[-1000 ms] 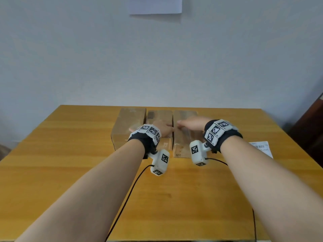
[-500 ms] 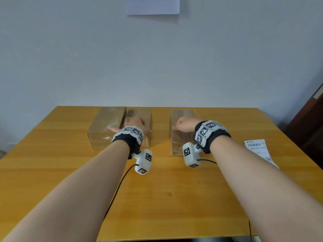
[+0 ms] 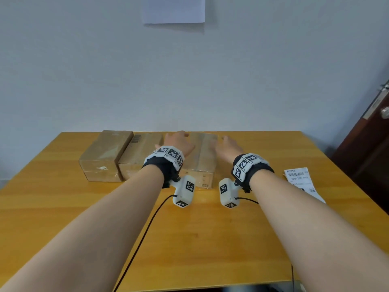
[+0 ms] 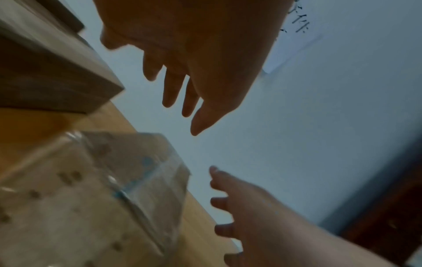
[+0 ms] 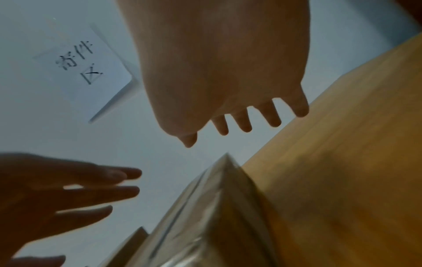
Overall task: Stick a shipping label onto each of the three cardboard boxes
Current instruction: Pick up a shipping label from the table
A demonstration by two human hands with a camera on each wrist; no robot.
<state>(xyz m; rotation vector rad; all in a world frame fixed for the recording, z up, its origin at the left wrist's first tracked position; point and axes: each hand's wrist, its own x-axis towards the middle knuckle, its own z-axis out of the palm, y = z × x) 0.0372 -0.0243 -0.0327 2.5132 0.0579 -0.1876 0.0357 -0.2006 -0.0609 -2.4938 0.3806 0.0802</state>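
Both hands, the left hand (image 3: pixel 179 143) and the right hand (image 3: pixel 229 147), hover spread and empty (fingers straight) either side of the right box (image 3: pixel 202 157) on the desk (image 3: pixel 189 239)

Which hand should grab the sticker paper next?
The right hand, probably. The shipping label lies on the table off to its right, while the left hand hovers over the boxes, farther from it. Both hands are open and hold nothing.

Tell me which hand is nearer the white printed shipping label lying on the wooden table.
Right. The right hand hovers beside the rightmost box, label to its right; the left hand is farther left, over the boxes.
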